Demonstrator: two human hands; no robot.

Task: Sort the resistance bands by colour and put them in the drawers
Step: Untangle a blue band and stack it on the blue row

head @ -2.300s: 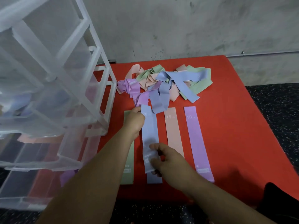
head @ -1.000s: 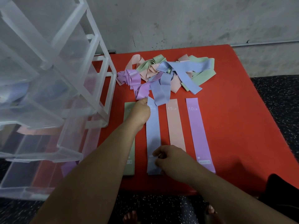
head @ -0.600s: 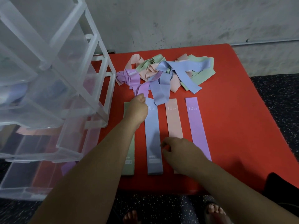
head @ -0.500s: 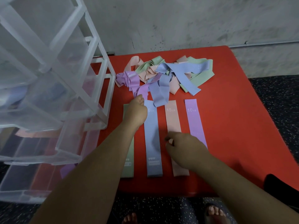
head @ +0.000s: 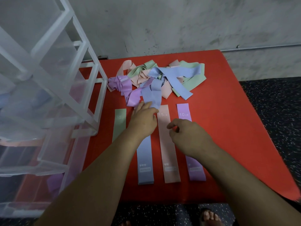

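Observation:
Four bands lie flat side by side on the red mat: a green band, a blue band, a pink band and a purple band. Behind them is a tangled pile of bands in the same four colours. My left hand covers the top of the flat blue band, and its fingertips touch the lower end of a blue band hanging out of the pile. My right hand hovers over the pink and purple bands with loosely curled fingers and holds nothing.
A clear plastic drawer unit stands at the left, partly on the mat, with coloured bands faintly visible inside its drawers. A grey wall runs behind the mat. Dark speckled floor lies to the right and in front, where bare toes show.
My right hand let go of the flat blue band's near end and moved up and right over the pink band. My left hand slid forward to the pile's edge.

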